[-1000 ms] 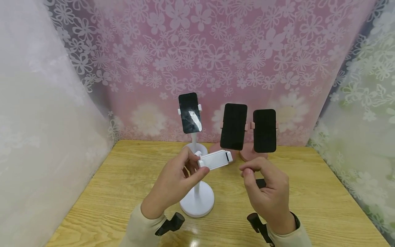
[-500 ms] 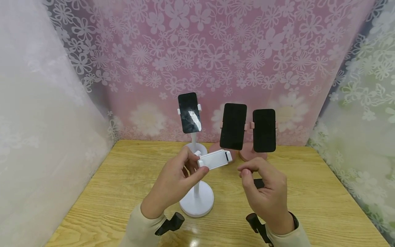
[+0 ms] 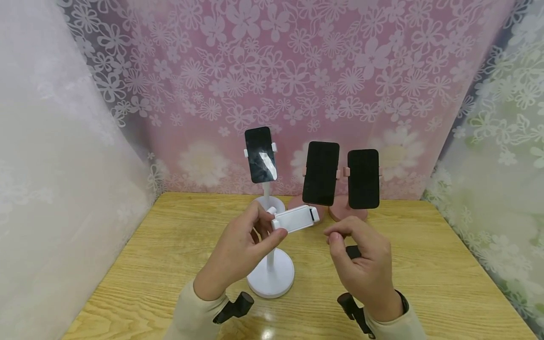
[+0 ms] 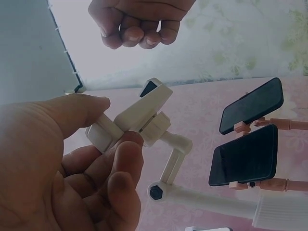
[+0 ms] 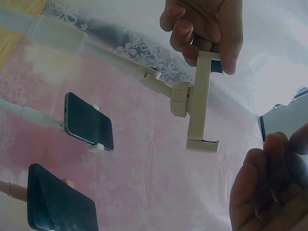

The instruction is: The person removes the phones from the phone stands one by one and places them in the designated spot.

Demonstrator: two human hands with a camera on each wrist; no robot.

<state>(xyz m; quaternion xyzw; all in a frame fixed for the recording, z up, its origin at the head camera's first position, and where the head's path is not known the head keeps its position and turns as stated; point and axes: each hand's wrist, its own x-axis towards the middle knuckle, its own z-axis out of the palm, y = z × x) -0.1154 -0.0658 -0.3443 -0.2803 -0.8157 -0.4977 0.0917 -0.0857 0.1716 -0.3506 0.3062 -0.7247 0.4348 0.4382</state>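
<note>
In the head view my left hand (image 3: 238, 252) pinches the end of a white phone stand's clamp (image 3: 295, 219) between thumb and fingers. The clamp has no phone in it, and it tilts on a jointed arm above a round white base (image 3: 272, 274). The left wrist view shows the clamp from the side, joined to the stand's arm (image 4: 207, 199). My right hand (image 3: 361, 264) hangs to the right, apart from the clamp, its fingers loosely curled with nothing seen in them. A dark thing (image 3: 352, 251) shows by the right palm; I cannot tell what it is.
Behind stands another white stand holding a phone (image 3: 260, 155). To its right, two pink stands hold a larger phone (image 3: 321, 174) and a smaller phone (image 3: 363, 179). All are on a wooden table (image 3: 178, 236) before a pink floral backdrop (image 3: 272, 71).
My right hand has drifted slightly left, nearer the clamp. The left hand keeps its grip on the clamp almost without moving.
</note>
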